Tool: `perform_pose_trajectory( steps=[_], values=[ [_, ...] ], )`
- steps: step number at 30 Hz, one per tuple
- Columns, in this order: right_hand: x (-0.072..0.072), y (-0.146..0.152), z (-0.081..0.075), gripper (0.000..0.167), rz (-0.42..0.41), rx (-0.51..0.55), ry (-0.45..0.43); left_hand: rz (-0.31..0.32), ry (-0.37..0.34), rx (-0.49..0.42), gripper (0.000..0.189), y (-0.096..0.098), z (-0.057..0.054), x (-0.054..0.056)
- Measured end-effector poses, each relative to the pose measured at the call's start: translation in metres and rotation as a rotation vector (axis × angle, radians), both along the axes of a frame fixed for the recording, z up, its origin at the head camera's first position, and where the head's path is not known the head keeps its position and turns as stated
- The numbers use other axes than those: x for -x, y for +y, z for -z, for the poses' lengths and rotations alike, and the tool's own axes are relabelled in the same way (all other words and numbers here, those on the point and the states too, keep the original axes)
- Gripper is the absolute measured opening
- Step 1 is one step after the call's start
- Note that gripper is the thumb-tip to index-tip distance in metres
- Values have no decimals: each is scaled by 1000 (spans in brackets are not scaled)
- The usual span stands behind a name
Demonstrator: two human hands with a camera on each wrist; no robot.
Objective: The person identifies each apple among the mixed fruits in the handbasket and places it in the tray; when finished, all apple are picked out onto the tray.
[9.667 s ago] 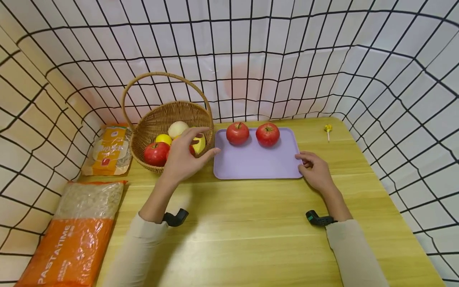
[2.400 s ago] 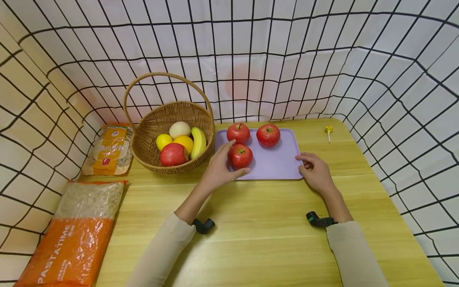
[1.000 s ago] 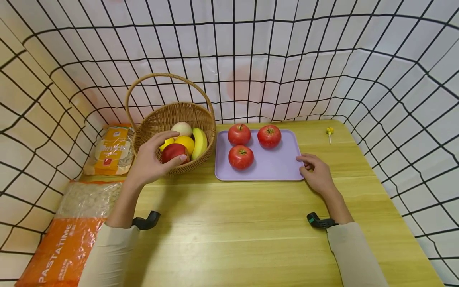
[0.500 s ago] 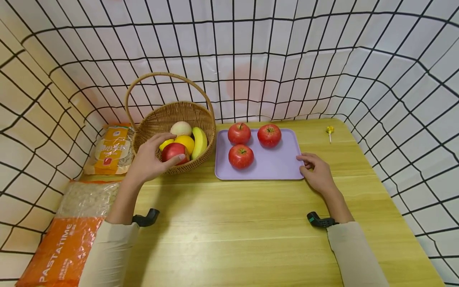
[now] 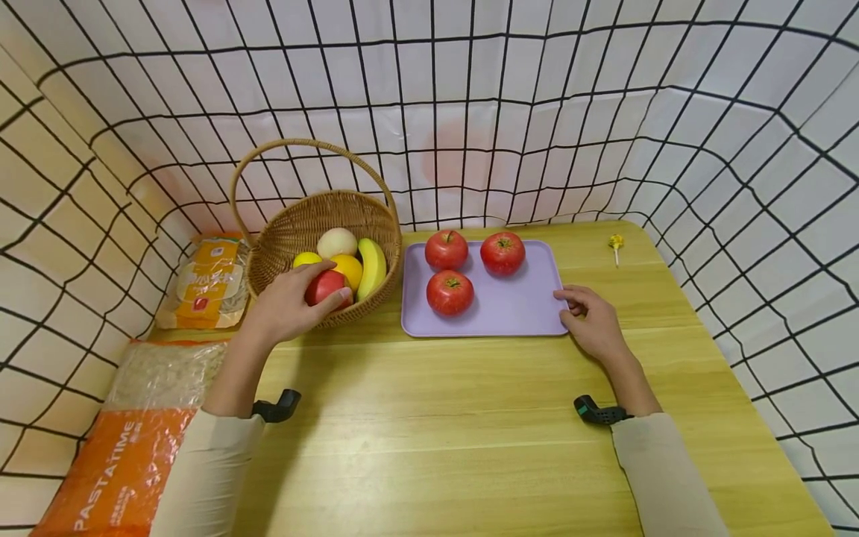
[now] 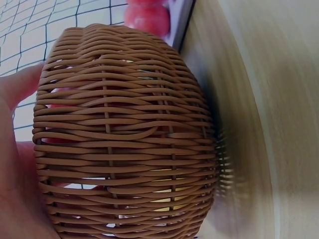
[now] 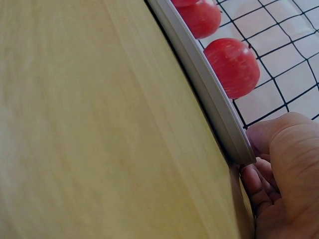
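In the head view my left hand (image 5: 283, 302) reaches over the front rim of the wicker basket (image 5: 349, 210), thumb and fingers curled round a red apple (image 5: 326, 286) inside it. The basket's woven side (image 6: 124, 129) covers most of that apple in the left wrist view. My right hand (image 5: 592, 322) pinches the right edge of a lilac tray (image 5: 517, 307); its thumb lies over the rim and its fingers sit beneath in the right wrist view. Three red apples rest on the tray: two at the back, and one front-left apple (image 5: 450, 292).
The basket also holds a banana (image 5: 372, 268), a pale round fruit (image 5: 337, 242), an orange-yellow fruit (image 5: 347, 267) and a yellow fruit (image 5: 306, 258). Two food bags, an upper bag (image 5: 204, 283) and an orange bag (image 5: 127, 455), lie left. A yellow lollipop (image 5: 616, 242) lies back right.
My left hand placed a third apple at the tray's front left, let go and moved back to the basket. Its fingers have just closed round the apple there. My right hand stays put.
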State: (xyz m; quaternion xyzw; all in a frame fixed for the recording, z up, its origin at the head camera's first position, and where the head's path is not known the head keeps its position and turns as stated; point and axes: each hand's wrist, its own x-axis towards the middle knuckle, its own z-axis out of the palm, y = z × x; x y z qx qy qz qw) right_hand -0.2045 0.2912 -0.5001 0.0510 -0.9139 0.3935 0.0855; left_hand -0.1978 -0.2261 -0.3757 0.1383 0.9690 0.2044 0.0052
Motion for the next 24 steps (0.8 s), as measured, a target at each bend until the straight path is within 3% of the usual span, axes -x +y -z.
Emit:
perform_pose_trajectory(
  steps=[12,19,24],
  values=[
    [0,-1,-2,35,-2,-10,-9,27,-53,-12,76,-4,3,3],
    [0,0,-1,35,-3,-10,-33,-82,-18,-12,90,1,5,1],
    [1,1,0,35,-3,-11,-31,-86,41,-32,83,5,8,3]
  ],
)
